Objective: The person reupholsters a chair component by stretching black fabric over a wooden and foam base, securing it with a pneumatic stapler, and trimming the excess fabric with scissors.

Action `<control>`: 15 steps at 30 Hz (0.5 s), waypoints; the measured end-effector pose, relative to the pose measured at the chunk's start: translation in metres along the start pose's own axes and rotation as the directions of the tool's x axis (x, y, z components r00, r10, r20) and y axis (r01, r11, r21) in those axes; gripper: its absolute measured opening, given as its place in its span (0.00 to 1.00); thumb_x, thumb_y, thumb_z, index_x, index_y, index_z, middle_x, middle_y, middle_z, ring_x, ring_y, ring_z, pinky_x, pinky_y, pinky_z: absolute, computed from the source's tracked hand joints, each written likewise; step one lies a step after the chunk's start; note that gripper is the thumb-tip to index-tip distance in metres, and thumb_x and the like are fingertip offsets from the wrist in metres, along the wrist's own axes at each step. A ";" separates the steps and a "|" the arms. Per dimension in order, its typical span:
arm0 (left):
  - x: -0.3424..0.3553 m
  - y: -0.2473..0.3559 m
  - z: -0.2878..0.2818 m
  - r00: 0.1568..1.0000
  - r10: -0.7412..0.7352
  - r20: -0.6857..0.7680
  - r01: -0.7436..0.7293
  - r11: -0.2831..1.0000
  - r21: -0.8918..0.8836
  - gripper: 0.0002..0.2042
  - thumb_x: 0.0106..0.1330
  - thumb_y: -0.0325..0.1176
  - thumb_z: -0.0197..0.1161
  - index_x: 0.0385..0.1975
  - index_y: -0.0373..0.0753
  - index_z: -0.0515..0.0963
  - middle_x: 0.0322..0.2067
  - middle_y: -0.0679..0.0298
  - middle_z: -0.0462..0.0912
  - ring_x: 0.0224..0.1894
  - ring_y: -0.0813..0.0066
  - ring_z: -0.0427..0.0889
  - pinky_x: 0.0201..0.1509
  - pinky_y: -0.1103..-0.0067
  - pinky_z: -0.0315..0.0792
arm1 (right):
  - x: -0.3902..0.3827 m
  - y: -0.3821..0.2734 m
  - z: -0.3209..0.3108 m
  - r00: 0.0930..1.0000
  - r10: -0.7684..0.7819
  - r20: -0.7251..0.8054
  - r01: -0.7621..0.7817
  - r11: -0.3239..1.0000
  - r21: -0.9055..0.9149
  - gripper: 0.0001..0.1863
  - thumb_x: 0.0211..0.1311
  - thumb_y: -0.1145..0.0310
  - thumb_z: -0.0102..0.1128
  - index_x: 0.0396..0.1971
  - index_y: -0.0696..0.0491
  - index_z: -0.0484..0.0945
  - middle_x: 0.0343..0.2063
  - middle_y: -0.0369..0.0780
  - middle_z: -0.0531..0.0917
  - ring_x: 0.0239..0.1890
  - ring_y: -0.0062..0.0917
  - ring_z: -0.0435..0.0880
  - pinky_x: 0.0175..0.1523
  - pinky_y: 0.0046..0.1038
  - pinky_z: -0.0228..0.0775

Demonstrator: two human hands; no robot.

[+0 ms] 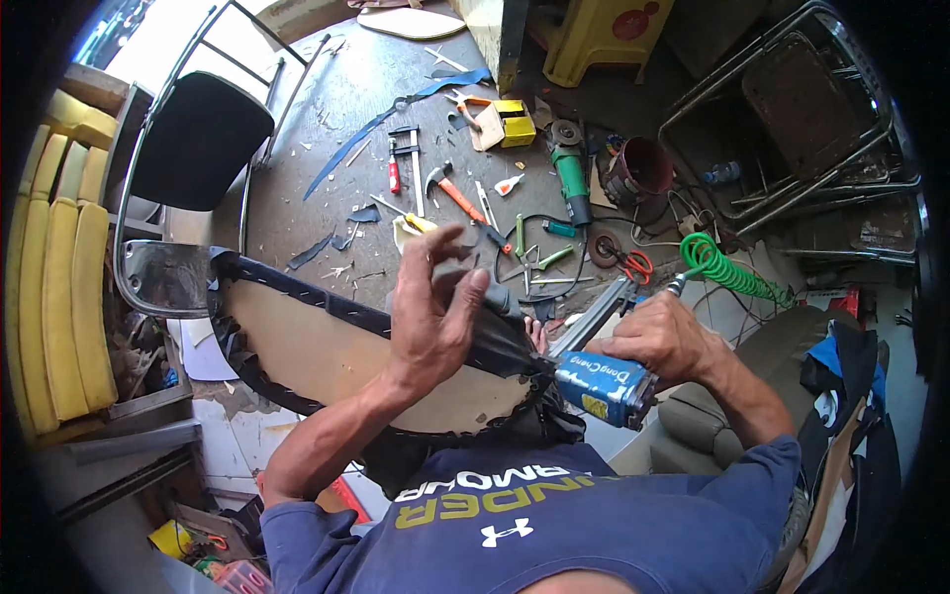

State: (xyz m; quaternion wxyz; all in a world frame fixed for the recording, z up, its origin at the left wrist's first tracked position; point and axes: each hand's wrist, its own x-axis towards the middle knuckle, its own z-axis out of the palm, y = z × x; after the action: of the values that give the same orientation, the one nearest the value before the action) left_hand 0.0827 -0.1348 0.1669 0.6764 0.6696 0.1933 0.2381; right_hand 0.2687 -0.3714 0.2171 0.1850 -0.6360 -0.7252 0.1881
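Note:
A long seat panel [317, 342] with a bare tan board face lies across my lap. Black cover material [495, 346] is folded over its rim, with staples along the edge. My right hand [658, 342] grips a blue air staple gun [599, 386], whose nose meets the black material at the panel's right end. Raised over the panel's far edge, my left hand [430, 317] has bent fingers and thumb apart, with nothing visible between them. Part of the cover behind this hand is hidden.
On the floor ahead lie a claw hammer [457, 198], a clamp [414, 168], a green angle grinder [570, 173] and orange-handled scissors [636, 265]. A coiled green air hose [737, 275] runs at right. Chair frames [792, 119] stand far right; yellow cushions [64, 287] are stacked left.

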 end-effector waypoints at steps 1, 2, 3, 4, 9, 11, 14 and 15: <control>0.001 -0.001 -0.002 1.000 0.031 0.003 -0.032 0.998 0.063 0.23 0.75 0.29 0.61 0.67 0.35 0.65 0.57 0.58 0.72 0.61 0.69 0.74 0.61 0.73 0.75 | 0.004 -0.001 0.002 1.000 0.000 0.018 0.000 1.000 -0.002 0.24 0.39 0.63 0.74 0.44 0.43 0.87 0.18 0.33 0.82 0.20 0.30 0.84 0.23 0.35 0.72; 0.004 -0.002 -0.003 0.998 0.062 0.009 -0.063 0.990 0.126 0.26 0.75 0.29 0.61 0.70 0.36 0.62 0.62 0.57 0.68 0.66 0.67 0.70 0.65 0.71 0.73 | 0.007 -0.001 0.004 0.999 -0.008 0.038 0.009 1.000 -0.015 0.25 0.40 0.63 0.74 0.45 0.43 0.86 0.18 0.33 0.82 0.20 0.30 0.84 0.23 0.35 0.72; 0.005 -0.002 -0.005 0.996 0.092 0.016 -0.094 0.978 0.188 0.29 0.75 0.29 0.61 0.72 0.37 0.59 0.66 0.57 0.64 0.71 0.65 0.66 0.70 0.68 0.71 | 0.011 -0.001 0.006 0.998 -0.017 0.058 0.018 0.999 -0.027 0.25 0.40 0.63 0.74 0.46 0.43 0.86 0.18 0.33 0.82 0.20 0.30 0.84 0.23 0.35 0.72; 0.005 -0.001 -0.005 0.996 0.089 0.021 -0.091 0.979 0.184 0.29 0.75 0.30 0.61 0.73 0.37 0.59 0.66 0.56 0.64 0.72 0.64 0.65 0.71 0.67 0.70 | 0.015 -0.001 0.006 0.997 -0.025 0.078 0.028 0.999 -0.042 0.26 0.40 0.63 0.74 0.46 0.42 0.86 0.19 0.32 0.82 0.20 0.30 0.84 0.23 0.35 0.72; 0.007 -0.002 -0.009 0.993 0.113 0.018 -0.115 0.974 0.195 0.27 0.72 0.32 0.62 0.70 0.37 0.64 0.66 0.50 0.64 0.69 0.56 0.69 0.68 0.61 0.72 | 0.028 -0.004 0.008 0.995 -0.045 0.089 0.049 0.998 -0.043 0.22 0.42 0.61 0.73 0.43 0.42 0.84 0.19 0.33 0.83 0.22 0.30 0.86 0.24 0.35 0.74; 0.009 -0.002 -0.009 0.994 0.103 0.024 -0.105 0.977 0.184 0.26 0.72 0.32 0.62 0.68 0.36 0.66 0.65 0.50 0.66 0.68 0.57 0.70 0.68 0.61 0.73 | 0.029 -0.007 0.003 0.992 -0.026 0.120 0.032 0.998 -0.050 0.21 0.42 0.61 0.73 0.42 0.43 0.83 0.20 0.33 0.84 0.22 0.30 0.86 0.24 0.36 0.75; 0.011 -0.003 -0.007 0.996 0.081 0.041 -0.086 0.988 0.131 0.23 0.72 0.31 0.62 0.66 0.36 0.69 0.63 0.50 0.69 0.66 0.58 0.72 0.68 0.63 0.73 | 0.034 -0.012 0.006 0.992 -0.032 0.121 0.039 0.998 -0.055 0.21 0.42 0.60 0.73 0.41 0.42 0.83 0.22 0.33 0.85 0.23 0.30 0.87 0.24 0.36 0.75; 0.012 -0.004 -0.006 0.996 0.077 0.044 -0.082 0.990 0.119 0.23 0.72 0.31 0.62 0.65 0.35 0.69 0.62 0.51 0.70 0.66 0.58 0.73 0.68 0.64 0.72 | 0.034 -0.011 0.013 0.990 -0.018 0.137 0.034 0.993 -0.114 0.21 0.42 0.60 0.74 0.41 0.43 0.84 0.24 0.33 0.86 0.23 0.29 0.87 0.25 0.35 0.76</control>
State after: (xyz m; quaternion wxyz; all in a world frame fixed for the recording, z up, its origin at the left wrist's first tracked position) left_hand 0.0891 -0.1230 0.1635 0.6285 0.7210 0.1671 0.2394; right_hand 0.2482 -0.3400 0.2122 0.1003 -0.6218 -0.7541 0.1862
